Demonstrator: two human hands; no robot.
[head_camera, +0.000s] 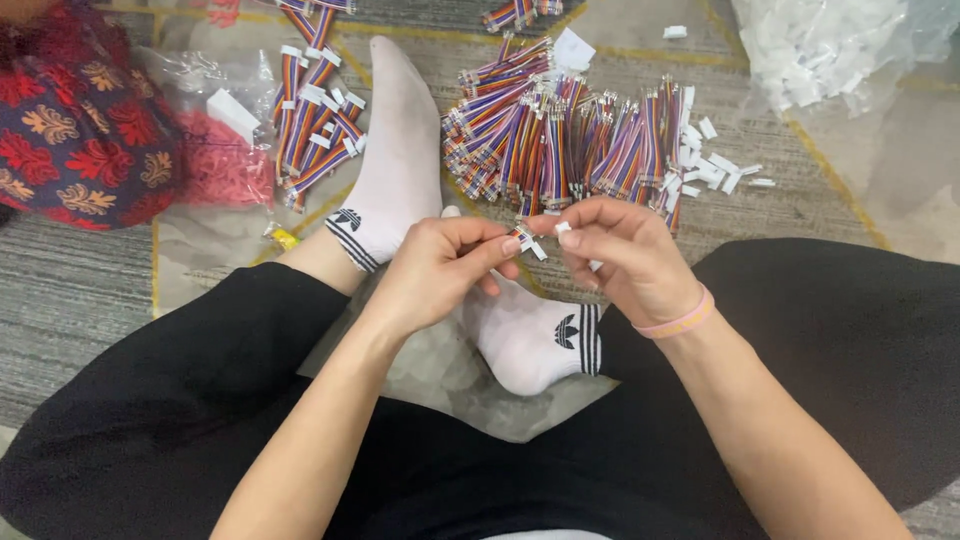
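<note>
I sit cross-legged on the floor in black trousers and white socks. My left hand (440, 268) pinches the end of a short multicoloured ribbon cable (524, 238) with a small white connector. My right hand (615, 252), with a pink band on its wrist, holds a small white plastic connector (563, 228) at its fingertips, right against the cable's end. Both hands meet above my feet, just in front of a large pile of the same striped cables (560, 135).
A second heap of cables with white ends (315, 115) lies at the left beside my raised foot (395, 150). Loose white connectors (710, 165) are scattered right of the big pile. A clear bag of white parts (830, 50) sits top right. A red patterned cushion (80, 125) lies top left.
</note>
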